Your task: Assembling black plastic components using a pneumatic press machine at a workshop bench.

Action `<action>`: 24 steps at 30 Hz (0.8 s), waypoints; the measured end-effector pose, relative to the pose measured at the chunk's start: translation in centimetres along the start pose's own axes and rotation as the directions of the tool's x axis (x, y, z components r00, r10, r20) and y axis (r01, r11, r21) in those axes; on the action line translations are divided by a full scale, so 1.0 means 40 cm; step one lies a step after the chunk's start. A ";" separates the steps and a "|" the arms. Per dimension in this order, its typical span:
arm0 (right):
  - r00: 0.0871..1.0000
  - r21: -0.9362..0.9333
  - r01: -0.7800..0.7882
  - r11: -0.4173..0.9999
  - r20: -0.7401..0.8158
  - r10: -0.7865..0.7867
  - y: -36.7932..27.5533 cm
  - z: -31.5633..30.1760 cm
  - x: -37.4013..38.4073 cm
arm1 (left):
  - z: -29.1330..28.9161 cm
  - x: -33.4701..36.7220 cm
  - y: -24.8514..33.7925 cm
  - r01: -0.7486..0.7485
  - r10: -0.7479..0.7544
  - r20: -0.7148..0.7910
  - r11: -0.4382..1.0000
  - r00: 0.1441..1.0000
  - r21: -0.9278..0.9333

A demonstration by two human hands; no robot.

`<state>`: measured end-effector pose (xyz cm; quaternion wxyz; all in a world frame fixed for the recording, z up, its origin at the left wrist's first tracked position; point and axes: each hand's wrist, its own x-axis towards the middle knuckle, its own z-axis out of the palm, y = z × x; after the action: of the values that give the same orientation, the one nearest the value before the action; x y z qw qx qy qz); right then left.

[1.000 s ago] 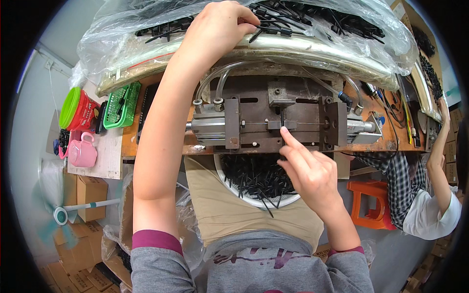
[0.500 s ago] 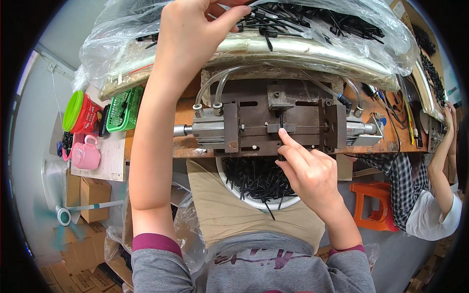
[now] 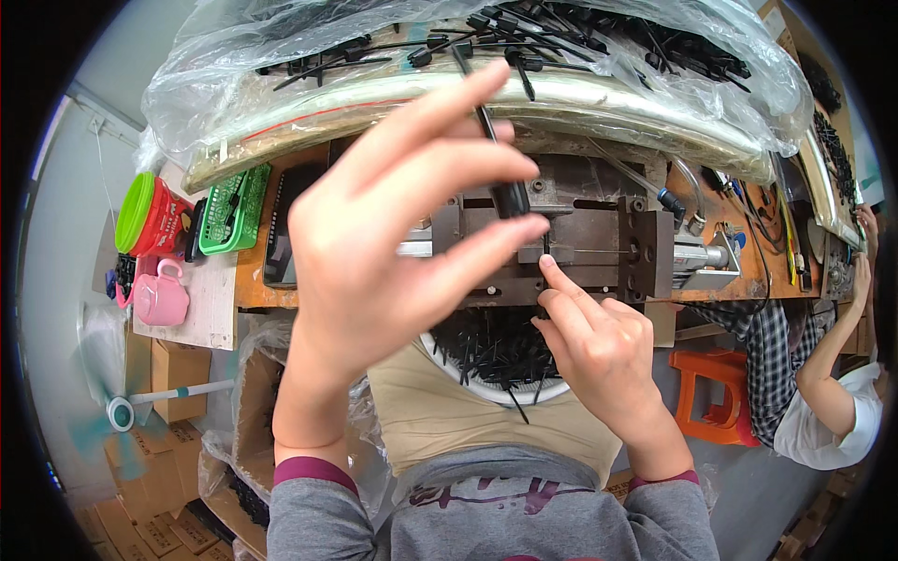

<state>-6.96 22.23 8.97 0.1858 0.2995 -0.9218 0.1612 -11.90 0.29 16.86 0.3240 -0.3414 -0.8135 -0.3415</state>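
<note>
My left hand [image 3: 365,224] is raised above the left side of the dark metal fixture [image 3: 599,224]. Its fingers and thumb close around a thin black rod with a thicker end [image 3: 510,196]; that end points down toward me. Over the front middle of the fixture, my right hand [image 3: 599,346] has its index fingertip on a slim black rod [image 3: 547,245] set against the centre block. Its thumb and other fingers curl beneath, partly hiding that rod. Behind the fixture, several similar black rods [image 3: 524,47] lie on clear plastic sheeting.
A white tub [image 3: 552,389] of black pieces sits at my lap below the bench edge. Left are a green basket [image 3: 224,234], a red bucket [image 3: 168,220] and a pink cup [image 3: 164,297]. Air hoses [image 3: 627,168] run behind the fixture. Another person [image 3: 832,411] works at right beside an orange stool [image 3: 706,393].
My left hand has come back from the pile on the plastic, now carrying a black rod over the fixture. My right hand has stayed at the centre block, its fingertip barely shifted.
</note>
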 end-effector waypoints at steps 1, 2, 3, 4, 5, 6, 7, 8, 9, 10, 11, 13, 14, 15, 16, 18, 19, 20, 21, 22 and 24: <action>1.000 -0.005 -0.002 1.000 0.011 0.002 0.001 -0.001 0.001 | 0.007 -0.013 0.011 0.023 -0.023 -0.007 1.000 1.000 0.007; 1.000 -0.009 -0.002 1.000 0.021 0.003 -0.001 -0.004 0.002 | 0.016 -0.026 0.028 0.075 -0.076 -0.034 0.997 0.997 -0.017; 1.000 -0.012 -0.003 1.000 0.031 0.004 -0.003 -0.008 0.004 | 0.020 -0.039 0.036 0.096 -0.096 -0.036 0.995 0.995 -0.015; 0.999 0.000 0.012 1.000 0.051 -0.012 -0.003 -0.016 0.008 | 0.023 -0.052 0.042 0.117 -0.118 -0.037 0.993 0.992 -0.013; 0.997 0.007 0.026 1.000 0.070 -0.026 0.000 -0.029 0.017 | 0.029 -0.064 0.046 0.137 -0.137 -0.027 0.990 0.990 -0.026; 0.995 0.021 0.043 0.999 0.088 -0.044 0.005 -0.045 0.029 | 0.029 -0.077 0.058 0.169 -0.169 -0.011 0.986 0.986 -0.005; 0.990 0.110 0.071 0.991 0.112 -0.083 0.026 -0.064 0.050 | 0.029 -0.090 0.067 0.191 -0.191 -0.007 0.981 0.981 0.008; 0.990 0.180 0.096 0.979 0.082 -0.112 0.053 -0.071 0.075 | 0.034 -0.103 0.074 0.210 -0.210 -0.003 0.978 0.978 0.013; 0.996 0.289 0.032 0.957 0.068 -0.054 0.069 -0.082 0.113 | 0.037 -0.117 0.084 0.247 -0.247 0.003 0.969 0.969 -0.023; 0.998 0.393 -0.030 0.919 0.067 0.004 0.086 -0.092 0.157 | 0.047 -0.141 0.083 0.249 -0.249 0.015 0.968 0.968 -0.020; 0.998 0.370 -0.057 0.927 0.026 0.051 0.098 -0.117 0.212 | 0.058 -0.153 0.091 0.257 -0.257 0.018 0.966 0.966 -0.019; 0.994 0.285 -0.025 0.958 -0.098 0.055 0.141 -0.149 0.335 | 0.085 -0.164 0.114 0.241 -0.242 0.036 0.970 0.970 0.012; 0.986 0.226 0.036 0.974 -0.168 0.002 0.168 -0.146 0.400 | 0.102 -0.174 0.121 0.230 -0.232 0.040 0.972 0.972 0.046; 0.982 0.204 0.001 0.979 -0.184 0.037 0.173 -0.148 0.462 | 0.120 -0.181 0.127 0.232 -0.237 0.060 0.969 0.970 0.086; 0.977 0.185 -0.034 0.982 -0.201 0.071 0.167 -0.150 0.520 | 0.137 -0.189 0.133 0.233 -0.244 0.079 0.964 0.967 0.127; 0.997 -0.002 -0.075 0.997 -0.018 0.075 0.166 -0.144 0.604 | 0.168 -0.210 0.133 0.223 -0.246 0.113 0.957 0.963 0.183; 0.983 -0.047 -0.095 0.994 0.152 0.101 0.165 -0.145 0.635 | 0.180 -0.216 0.134 0.217 -0.248 0.136 0.954 0.959 0.209; 0.939 -0.094 -0.108 0.990 0.318 0.132 0.166 -0.140 0.662 | 0.191 -0.219 0.135 0.212 -0.252 0.160 0.949 0.954 0.233; 0.933 -0.118 -0.106 0.987 0.333 0.141 0.175 -0.120 0.683 | 0.202 -0.216 0.137 0.198 -0.244 0.167 0.948 0.955 0.251; 0.926 -0.145 -0.106 0.984 0.346 0.151 0.186 -0.092 0.698 | 0.211 -0.215 0.137 0.196 -0.244 0.167 0.945 0.955 0.263; 0.921 -0.188 -0.088 0.978 0.359 0.152 0.187 -0.053 0.711 | 0.220 -0.219 0.135 0.204 -0.259 0.164 0.934 0.952 0.295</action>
<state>-32.38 14.85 21.95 0.0224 0.2506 -0.9672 0.0343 -5.42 7.09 7.11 0.2421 -0.2270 -0.9160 -0.2255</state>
